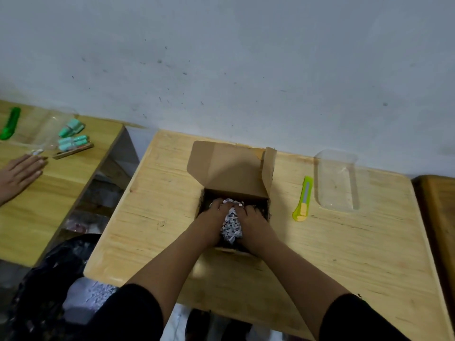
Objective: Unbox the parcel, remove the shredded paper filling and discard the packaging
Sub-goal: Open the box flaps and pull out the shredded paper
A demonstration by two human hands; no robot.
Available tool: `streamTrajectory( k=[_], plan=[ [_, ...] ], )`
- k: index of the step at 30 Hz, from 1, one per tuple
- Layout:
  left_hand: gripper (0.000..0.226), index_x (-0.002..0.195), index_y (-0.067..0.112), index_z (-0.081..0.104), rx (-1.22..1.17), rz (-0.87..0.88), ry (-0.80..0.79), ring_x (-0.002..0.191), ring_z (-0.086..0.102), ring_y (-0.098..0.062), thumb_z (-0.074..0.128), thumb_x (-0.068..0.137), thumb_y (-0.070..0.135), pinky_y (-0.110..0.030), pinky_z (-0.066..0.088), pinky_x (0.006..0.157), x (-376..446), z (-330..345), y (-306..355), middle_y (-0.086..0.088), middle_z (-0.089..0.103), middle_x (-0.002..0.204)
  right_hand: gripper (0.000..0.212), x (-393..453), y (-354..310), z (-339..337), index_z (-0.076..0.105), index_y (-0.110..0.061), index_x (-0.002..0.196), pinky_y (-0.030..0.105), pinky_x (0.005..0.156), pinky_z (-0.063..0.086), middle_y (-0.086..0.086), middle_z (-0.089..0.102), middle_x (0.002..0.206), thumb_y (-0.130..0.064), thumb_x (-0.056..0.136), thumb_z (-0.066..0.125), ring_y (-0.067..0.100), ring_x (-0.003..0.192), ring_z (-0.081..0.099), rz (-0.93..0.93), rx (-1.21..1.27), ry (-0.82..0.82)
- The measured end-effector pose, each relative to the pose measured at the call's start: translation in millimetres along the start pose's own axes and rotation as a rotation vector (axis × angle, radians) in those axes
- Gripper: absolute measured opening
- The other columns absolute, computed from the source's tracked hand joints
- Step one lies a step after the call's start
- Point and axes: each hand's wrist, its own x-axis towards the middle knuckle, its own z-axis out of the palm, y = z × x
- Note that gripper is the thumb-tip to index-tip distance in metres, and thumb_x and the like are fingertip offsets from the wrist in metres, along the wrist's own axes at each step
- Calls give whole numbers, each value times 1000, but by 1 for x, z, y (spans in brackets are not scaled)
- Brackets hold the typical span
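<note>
Left hand (213, 219) and right hand (253, 219) both down inside the open cardboard box (229, 168) at frame center, fingers curled around a wad of white shredded paper (231, 223) squeezed between them, each hand gripping one side of the wad. Box sits on a light wooden table (344, 254), rear flap standing up toward the wall, right side flap also raised. Box interior dark, contents under the paper not visible. Right of the box on the same table: yellow-green utility knife (302, 199) lying flat, and farther right a clear plastic tray (337, 179), near the knife but apart from it. Lower left of frame, beside the table: black bin bag (49, 279) with some white shredded bits inside. Upper left, separate wooden table (49, 193) with a green cutter (10, 123), teal packets (72, 135), and another person's hand (21, 172) lying flat on it, fingers straight. Black sleeves on both forearms at bottom of frame.
</note>
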Motion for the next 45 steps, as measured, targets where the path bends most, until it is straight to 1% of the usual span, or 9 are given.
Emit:
streamTrajectory(
  k=[5, 14, 20, 26, 31, 36, 39, 43, 45],
  plan=[
    [80, 145, 20, 17, 8, 9, -7, 130, 38, -32, 65, 81, 31, -40, 38, 102, -2, -3, 2, -10, 20, 150, 83, -1, -5, -7, 16, -9, 144, 39, 110, 29, 19, 39, 139, -36, 82, 64, 34, 126, 37, 34, 32, 14],
    [76, 144, 20, 17, 11, 70, 30, 134, 33, -31, 63, 83, 25, -40, 35, 106, -12, -22, 13, -10, 19, 151, 90, -18, -19, -35, 13, -12, 146, 39, 109, 32, 16, 37, 142, -36, 79, 68, 33, 127, 36, 95, 50, 23],
    [74, 144, 17, 20, 78, 240, 56, 140, 23, -26, 62, 83, 18, -37, 27, 113, -21, -56, 28, -9, 23, 151, 89, -35, -32, -71, 19, -12, 144, 37, 106, 37, 20, 36, 143, -37, 76, 71, 35, 128, 38, 157, -1, 89],
    [76, 144, 16, 24, -1, 379, 89, 133, 34, -31, 56, 78, -4, -38, 35, 107, -31, -69, 74, -11, 25, 148, 91, -77, -16, -100, 19, -9, 144, 35, 99, 41, 20, 48, 130, -34, 74, 72, 32, 119, 45, 251, -21, 188],
    [76, 144, 13, 22, -31, 465, 38, 136, 29, -29, 58, 79, -1, -34, 33, 107, -29, -39, 120, -13, 22, 149, 84, -121, 21, -101, 29, -12, 140, 32, 94, 42, 19, 51, 125, -34, 72, 74, 31, 114, 50, 326, 2, 212],
    [77, 145, 18, 21, -131, 432, -12, 137, 30, -25, 60, 80, 3, -27, 28, 105, -22, 18, 148, -9, 18, 152, 87, -151, 67, -76, 24, -15, 143, 32, 95, 40, 17, 48, 126, -31, 73, 73, 32, 116, 46, 391, 57, 133],
    [73, 143, 7, 24, -156, 446, -18, 138, 28, -23, 61, 80, 7, -24, 24, 108, -19, 55, 160, -16, 25, 148, 88, -162, 95, -54, 23, -15, 144, 32, 98, 39, 17, 43, 130, -28, 73, 72, 32, 119, 42, 395, 78, 66],
    [88, 145, 8, 17, -161, 349, -75, 142, 16, -27, 72, 77, 20, -26, 19, 114, -11, 92, 167, -18, 12, 151, 92, -168, 123, -28, 21, -15, 145, 34, 102, 39, 17, 35, 135, -32, 73, 75, 32, 123, 37, 375, 114, 74],
    [82, 145, 12, 18, -181, 279, -40, 142, 17, -30, 67, 80, 20, -29, 19, 114, -9, 103, 167, -16, 11, 153, 89, -169, 133, -20, 19, -16, 146, 34, 102, 37, 18, 30, 139, -30, 76, 72, 30, 126, 34, 351, 118, 92]
  ],
)
